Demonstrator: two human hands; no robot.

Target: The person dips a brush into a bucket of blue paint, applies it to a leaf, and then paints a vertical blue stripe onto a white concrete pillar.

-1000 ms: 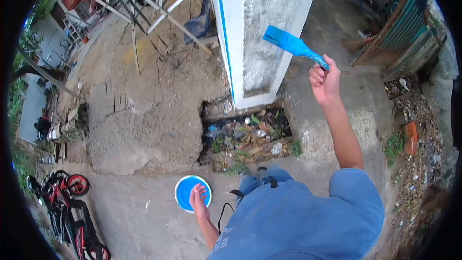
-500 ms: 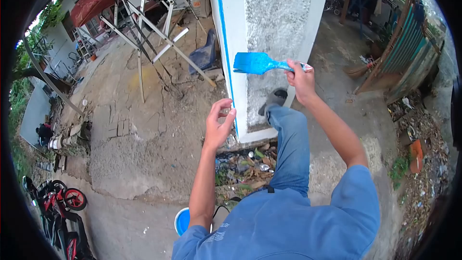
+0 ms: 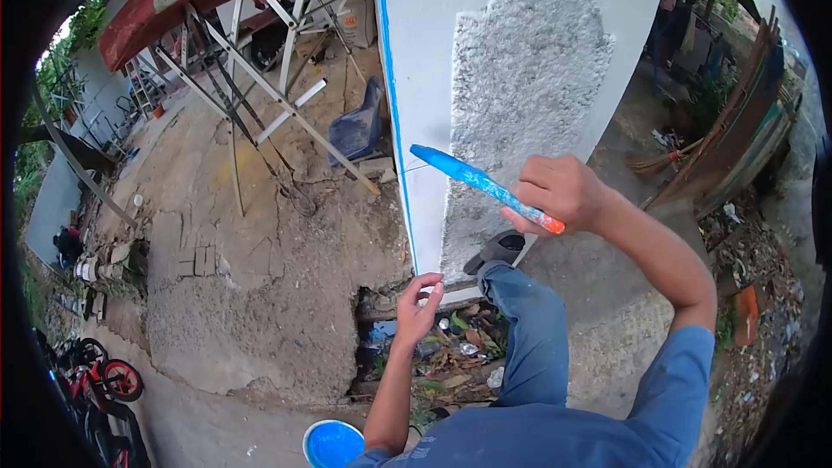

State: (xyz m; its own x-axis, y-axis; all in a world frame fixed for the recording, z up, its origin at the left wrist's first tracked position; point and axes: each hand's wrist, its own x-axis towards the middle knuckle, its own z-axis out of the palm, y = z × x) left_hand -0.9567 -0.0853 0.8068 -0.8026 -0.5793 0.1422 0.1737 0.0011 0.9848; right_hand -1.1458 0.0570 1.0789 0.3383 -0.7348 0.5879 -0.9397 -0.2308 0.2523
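My right hand (image 3: 559,195) is closed around the handle of a paintbrush (image 3: 468,175) coated in bright blue paint, with orange at the handle's end. Seen edge-on, the brush points left, its tip just in front of the white pillar (image 3: 422,104) near the left corner. A blue painted stripe (image 3: 392,95) runs down that corner. My left hand (image 3: 418,312), empty, has its fingers loosely bent and thumb apart, with the fingertips right by the pillar's bottom corner. Below that arm stands a bucket of blue paint (image 3: 334,444).
A rough grey textured panel (image 3: 533,78) covers the pillar's face. Debris and leaves fill a ditch (image 3: 468,351) at its base. A blue plastic chair (image 3: 357,126) and metal frames (image 3: 260,91) stand at left. A motorcycle (image 3: 95,390) is parked lower left.
The paintbrush has turned from flat to edge-on and dropped lower in view along with my right hand. My left hand has moved down and right to the pillar's bottom corner. The view has shifted.
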